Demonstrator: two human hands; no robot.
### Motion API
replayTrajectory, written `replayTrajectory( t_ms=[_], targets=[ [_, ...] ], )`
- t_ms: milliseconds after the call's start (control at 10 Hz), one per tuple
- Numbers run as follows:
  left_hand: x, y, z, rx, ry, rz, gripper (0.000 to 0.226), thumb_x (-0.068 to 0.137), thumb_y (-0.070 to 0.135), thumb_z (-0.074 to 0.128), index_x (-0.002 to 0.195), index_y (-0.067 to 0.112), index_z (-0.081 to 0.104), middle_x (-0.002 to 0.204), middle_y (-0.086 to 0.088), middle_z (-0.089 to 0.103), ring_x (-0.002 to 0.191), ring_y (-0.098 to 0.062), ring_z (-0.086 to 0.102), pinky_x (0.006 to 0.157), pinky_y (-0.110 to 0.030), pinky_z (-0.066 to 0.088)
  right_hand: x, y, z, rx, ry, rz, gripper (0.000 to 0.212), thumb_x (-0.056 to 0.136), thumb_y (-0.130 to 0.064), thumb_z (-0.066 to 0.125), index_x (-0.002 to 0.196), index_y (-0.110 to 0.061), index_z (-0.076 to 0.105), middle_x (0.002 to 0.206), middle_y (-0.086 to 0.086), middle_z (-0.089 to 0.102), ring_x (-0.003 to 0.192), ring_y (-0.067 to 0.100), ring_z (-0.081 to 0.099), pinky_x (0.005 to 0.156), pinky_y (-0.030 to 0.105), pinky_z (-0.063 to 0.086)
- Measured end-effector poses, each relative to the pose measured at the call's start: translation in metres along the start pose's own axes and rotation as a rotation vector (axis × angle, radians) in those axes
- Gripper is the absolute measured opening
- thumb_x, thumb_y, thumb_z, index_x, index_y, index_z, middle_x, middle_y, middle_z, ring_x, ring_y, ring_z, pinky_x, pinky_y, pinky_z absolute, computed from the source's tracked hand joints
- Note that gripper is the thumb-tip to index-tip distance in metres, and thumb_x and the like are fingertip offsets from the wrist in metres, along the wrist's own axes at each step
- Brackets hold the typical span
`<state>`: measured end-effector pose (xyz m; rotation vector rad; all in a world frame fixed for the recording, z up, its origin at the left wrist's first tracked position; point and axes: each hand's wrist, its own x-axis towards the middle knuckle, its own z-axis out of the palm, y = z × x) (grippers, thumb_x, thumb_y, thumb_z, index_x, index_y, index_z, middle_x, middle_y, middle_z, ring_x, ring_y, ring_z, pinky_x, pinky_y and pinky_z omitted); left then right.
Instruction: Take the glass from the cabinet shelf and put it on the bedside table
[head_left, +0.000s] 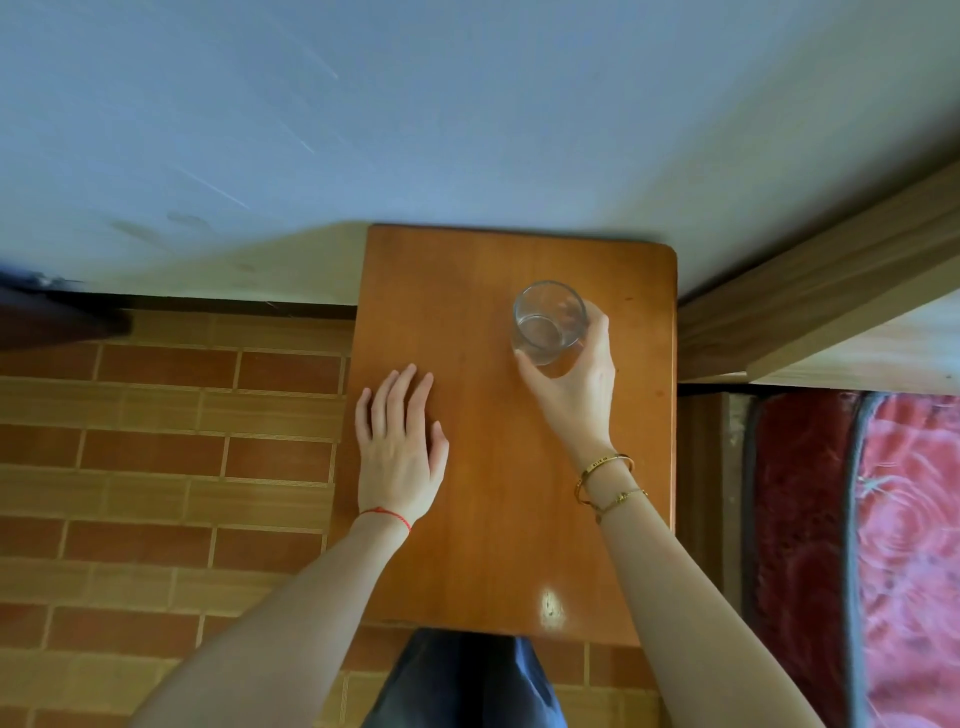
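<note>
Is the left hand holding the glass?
No, the left hand lies flat on the table; the right hand grips the glass.

Both forearms run out of the bottom edge, so nothing above the elbows shows. The right hand (571, 384) covers the near side of the glass (548, 322), hiding whether its base touches the desk (467, 493). A dark, blurred object (57, 312) at the left edge cannot be identified. The bed (909, 519) is cut off at the right. The engraving on the gold bangle (605, 464) is too small to read.
</note>
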<state>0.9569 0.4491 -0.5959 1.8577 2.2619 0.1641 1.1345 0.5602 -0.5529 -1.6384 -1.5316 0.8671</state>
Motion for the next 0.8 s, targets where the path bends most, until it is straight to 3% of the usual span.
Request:
replayTrajectory(
  t_ms=[300,400,600,700,800],
  targets=[
    [0.0,-0.001,0.001,0.014,0.007,0.004,0.05,0.098,0.039,0.028,0.144,0.021,0.037,0.152,-0.005,0.038,0.143,-0.022,0.03,0.121,-0.047,0.017,-0.005,0.006,0.001,-0.015,-0.023,-0.013,0.073,0.078,-0.024,0.08,0.138,-0.014,0.04,0.133,0.001,0.053,0.122,0.014,0.052,0.099,0.011,0.041],
    [0.0,-0.001,0.001,0.011,0.011,0.003,0.05,0.098,0.039,0.028,0.144,0.021,0.036,0.152,-0.004,0.037,0.144,-0.022,0.029,0.12,-0.046,0.018,-0.006,0.005,-0.001,-0.028,-0.034,-0.007,0.074,0.078,-0.026,0.08,0.139,-0.013,0.04,0.135,0.001,0.052,0.123,0.014,0.051,0.099,0.007,0.037],
    [0.001,0.002,-0.01,0.026,-0.042,0.014,0.049,0.099,0.036,0.032,0.144,0.016,0.037,0.151,-0.009,0.038,0.143,-0.025,0.031,0.119,-0.049,0.022,-0.016,0.0,-0.009,-0.14,-0.103,0.072,0.092,0.079,-0.031,0.08,0.152,-0.013,0.027,0.153,0.005,0.038,0.142,0.019,0.034,0.115,0.025,0.028],
    [0.004,0.007,-0.033,0.019,-0.159,0.036,0.051,0.099,0.032,0.037,0.147,0.014,0.034,0.155,-0.011,0.033,0.146,-0.027,0.027,0.119,-0.049,0.022,-0.023,-0.005,-0.026,-0.255,-0.135,0.071,0.085,0.081,-0.029,0.078,0.15,-0.011,0.032,0.151,0.008,0.04,0.141,0.025,0.034,0.117,0.038,0.029],
    [0.003,0.01,-0.065,-0.025,-0.293,0.044,0.054,0.098,0.031,0.043,0.148,0.015,0.031,0.155,-0.009,0.032,0.146,-0.026,0.025,0.119,-0.045,0.025,-0.036,-0.023,-0.048,-0.34,-0.165,0.138,0.079,0.083,-0.028,0.074,0.149,-0.012,0.036,0.149,0.01,0.042,0.139,0.028,0.034,0.115,0.04,0.029]
  ],
)
